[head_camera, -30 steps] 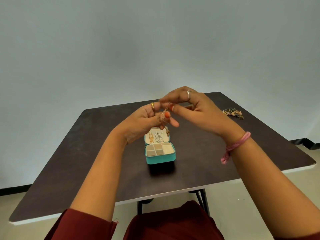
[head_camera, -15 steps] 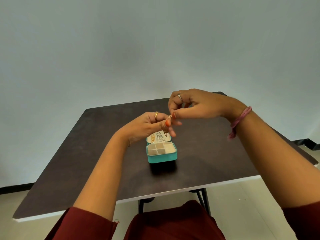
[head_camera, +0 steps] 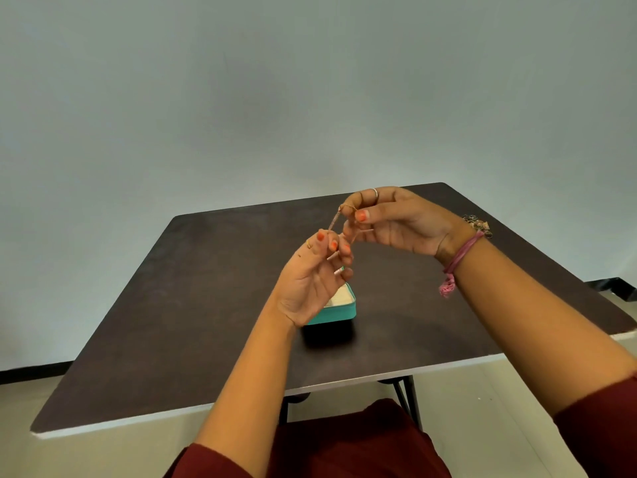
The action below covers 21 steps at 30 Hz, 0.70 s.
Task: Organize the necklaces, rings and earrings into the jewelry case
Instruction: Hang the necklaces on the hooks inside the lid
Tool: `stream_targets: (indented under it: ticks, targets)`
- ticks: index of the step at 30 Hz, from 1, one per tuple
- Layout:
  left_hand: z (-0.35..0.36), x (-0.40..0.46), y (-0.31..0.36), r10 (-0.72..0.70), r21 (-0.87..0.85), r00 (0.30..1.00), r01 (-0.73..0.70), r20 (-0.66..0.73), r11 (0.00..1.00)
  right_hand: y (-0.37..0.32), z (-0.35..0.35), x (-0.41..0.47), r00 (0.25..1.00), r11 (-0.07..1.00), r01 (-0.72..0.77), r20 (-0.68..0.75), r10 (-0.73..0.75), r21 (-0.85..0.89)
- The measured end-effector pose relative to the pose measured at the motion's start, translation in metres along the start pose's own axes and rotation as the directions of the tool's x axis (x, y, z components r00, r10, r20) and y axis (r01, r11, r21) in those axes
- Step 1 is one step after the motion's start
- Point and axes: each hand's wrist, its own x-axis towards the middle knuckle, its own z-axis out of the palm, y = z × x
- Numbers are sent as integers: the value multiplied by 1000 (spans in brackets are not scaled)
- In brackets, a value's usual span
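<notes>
Head: necklace (head_camera: 333, 223) betw. both hands' fingers (head_camera: 360, 215)

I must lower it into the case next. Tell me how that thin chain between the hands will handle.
Probably floppy: the chain hangs slack between right hand and left hand. Likely very light, being so thin. It may tangle.

**Chain in the air, case open below**

A thin gold necklace chain (head_camera: 333, 220) stretches taut above the table. The teal jewelry case (head_camera: 336, 310) sits open, cream-lined, mostly hidden. Loose jewelry (head_camera: 477, 224) lies heaped at the far right.
</notes>
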Motion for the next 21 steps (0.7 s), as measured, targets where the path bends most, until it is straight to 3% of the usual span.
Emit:
stream_targets:
  ticks: [3,7,9,11,13,15,21]
  targets:
    - [2,-1,-13,60,-151,996,-69,-68,986,-5,3,-2,999,999,-51,1,51,8]
    - [2,-2,-32,77,-346,980,-138,-185,928,-18,1,4,977,940,-212,-83,197,-268]
    - [3,-3,-41,68,-413,968,-167,-243,895,-21,4,9,969,883,-243,-148,200,-402]
    - [4,-1,-48,66,-434,949,-203,-310,878,-21,12,12,964,773,-223,-252,85,-594]
    - [7,2,-51,59,-423,913,-243,-403,873,-17,22,17,943,587,-198,-315,-104,-785]
    - [11,7,-49,57,-414,880,-279,-472,866,-10,30,22,912,486,-161,-318,-261,-859]
    - [17,10,-37,68,-365,844,-301,-532,881,-4,31,30,842,443,-102,-314,-439,-891]
